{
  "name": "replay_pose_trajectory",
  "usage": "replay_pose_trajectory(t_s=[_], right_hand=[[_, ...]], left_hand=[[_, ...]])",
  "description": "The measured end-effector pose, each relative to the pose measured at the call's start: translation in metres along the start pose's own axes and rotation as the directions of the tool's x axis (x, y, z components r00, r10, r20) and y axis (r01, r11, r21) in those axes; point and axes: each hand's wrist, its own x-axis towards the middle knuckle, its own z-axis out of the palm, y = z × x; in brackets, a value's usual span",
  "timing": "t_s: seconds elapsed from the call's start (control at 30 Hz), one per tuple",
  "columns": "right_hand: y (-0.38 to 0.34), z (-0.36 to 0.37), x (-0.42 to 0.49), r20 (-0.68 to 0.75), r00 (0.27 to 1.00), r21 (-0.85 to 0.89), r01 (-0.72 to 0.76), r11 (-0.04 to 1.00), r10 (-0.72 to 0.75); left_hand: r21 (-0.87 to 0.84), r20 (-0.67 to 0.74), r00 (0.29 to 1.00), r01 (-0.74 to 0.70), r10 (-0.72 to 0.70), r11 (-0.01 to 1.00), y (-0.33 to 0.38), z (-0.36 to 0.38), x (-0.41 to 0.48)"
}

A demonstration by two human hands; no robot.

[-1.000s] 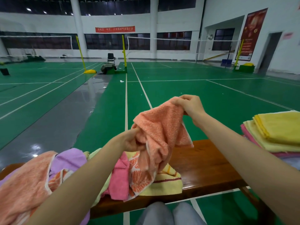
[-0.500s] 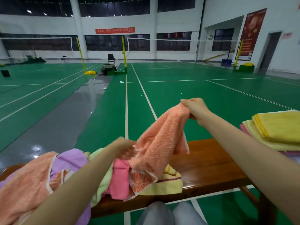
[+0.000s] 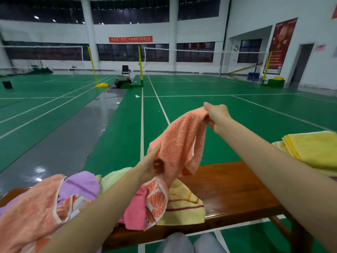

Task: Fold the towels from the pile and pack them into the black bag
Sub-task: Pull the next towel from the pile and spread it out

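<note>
Above counter (image 3: 228,190): orange towel (image 3: 179,143) stretched in air between both hands. Right hand (image 3: 218,115) high, fingers curled tight, pinching top corner. Left hand (image 3: 151,166) lower, fingers wrapped round bunched lower edge, fingertips buried in cloth. Towel tail drapes onto pile (image 3: 76,194) at left. Folded yellow stack (image 3: 313,150) cut off by right edge. Black bag nowhere visible.
</note>
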Motion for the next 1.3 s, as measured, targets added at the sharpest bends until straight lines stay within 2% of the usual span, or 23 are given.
replay_pose_trajectory(t_s=[0.1, 0.17, 0.23, 0.3, 0.4, 0.43, 0.5, 0.67, 0.7, 0.77, 0.8, 0.83, 0.87, 0.93, 0.97, 1.03, 1.13, 1.23, 1.3], right_hand=[[-0.007, -0.001, 0.0, 0.001, 1.0, 0.052, -0.006, 0.999, 0.006], [-0.011, -0.007, 0.0, 0.014, 1.0, 0.116, -0.021, 0.993, 0.019], [-0.018, -0.016, -0.001, -0.004, 1.0, 0.166, -0.023, 0.986, 0.024], [-0.023, -0.026, 0.003, -0.042, 0.999, 0.168, 0.002, 0.986, 0.005], [-0.033, -0.038, 0.011, -0.082, 0.996, 0.124, 0.039, 0.992, -0.029], [-0.038, -0.041, 0.013, -0.095, 0.995, 0.131, 0.048, 0.99, -0.036], [-0.048, -0.045, 0.015, -0.099, 0.995, 0.206, 0.043, 0.978, -0.023], [-0.062, -0.056, 0.021, -0.104, 0.994, 0.433, 0.007, 0.901, 0.042], [-0.061, -0.059, 0.019, -0.071, 0.996, 0.488, -0.008, 0.873, 0.049], [-0.054, -0.061, 0.009, 0.107, 0.994, 0.584, -0.066, 0.809, 0.003], [-0.045, -0.058, 0.004, 0.219, 0.976, 0.563, -0.127, 0.816, 0.001], [-0.034, -0.053, -0.004, 0.308, 0.95, 0.473, -0.197, 0.859, 0.049], [-0.021, -0.046, -0.011, 0.375, 0.913, 0.33, -0.291, 0.898, 0.158], [0.001, -0.034, -0.016, 0.453, 0.809, 0.131, -0.476, 0.87, 0.374], [0.007, -0.03, -0.017, 0.459, 0.78, 0.078, -0.511, 0.856, 0.424], [0.006, -0.026, -0.017, 0.414, 0.796, 0.008, -0.488, 0.873, 0.442], [-0.009, -0.021, -0.01, 0.348, 0.871, 0.016, -0.376, 0.926, 0.348], [-0.027, -0.009, -0.005, 0.32, 0.913, -0.03, -0.259, 0.966, 0.254], [-0.041, 0.001, -0.008, 0.317, 0.93, -0.05, -0.18, 0.982, 0.186]], left_hand=[[0.03, 0.073, 0.988, -0.139, 0.137, 0.99, 0.011, -0.001, 0.0], [-0.003, 0.098, 0.976, -0.194, 0.193, 0.981, 0.017, -0.007, 0.003], [0.045, 0.13, 0.968, -0.222, 0.215, 0.974, 0.029, -0.008, -0.002], [0.166, 0.121, 0.982, -0.164, 0.144, 0.972, 0.048, -0.011, -0.006], [0.378, 0.016, 0.999, 0.034, -0.043, 0.925, 0.08, -0.008, -0.021], [0.449, -0.005, 0.999, 0.037, -0.039, 0.893, 0.089, -0.005, -0.023], [0.539, -0.028, 0.997, -0.044, 0.07, 0.841, 0.105, 0.003, -0.027], [0.501, -0.009, 0.933, -0.307, 0.359, 0.809, 0.133, 0.027, -0.038], [0.445, -0.01, 0.922, -0.343, 0.387, 0.827, 0.136, 0.03, -0.039], [0.261, 0.012, 0.918, -0.386, 0.397, 0.885, 0.137, 0.037, -0.04], [0.177, 0.035, 0.916, -0.398, 0.399, 0.9, 0.136, 0.04, -0.04], [0.114, 0.059, 0.916, -0.402, 0.398, 0.908, 0.133, 0.044, -0.038], [0.089, 0.075, 0.916, -0.4, 0.394, 0.912, 0.129, 0.047, -0.036], [0.105, 0.074, 0.922, -0.386, 0.379, 0.917, 0.119, 0.052, -0.03], [0.115, 0.061, 0.93, -0.368, 0.363, 0.923, 0.114, 0.053, -0.028], [0.114, 0.019, 0.948, -0.317, 0.317, 0.942, 0.106, 0.048, -0.022], [0.129, -0.044, 0.973, -0.219, 0.226, 0.967, 0.091, 0.032, -0.016], [0.289, -0.029, 0.999, -0.032, 0.042, 0.957, 0.069, 0.013, -0.006], [0.4, 0.003, 0.993, 0.106, -0.117, 0.91, 0.052, 0.003, 0.0]])
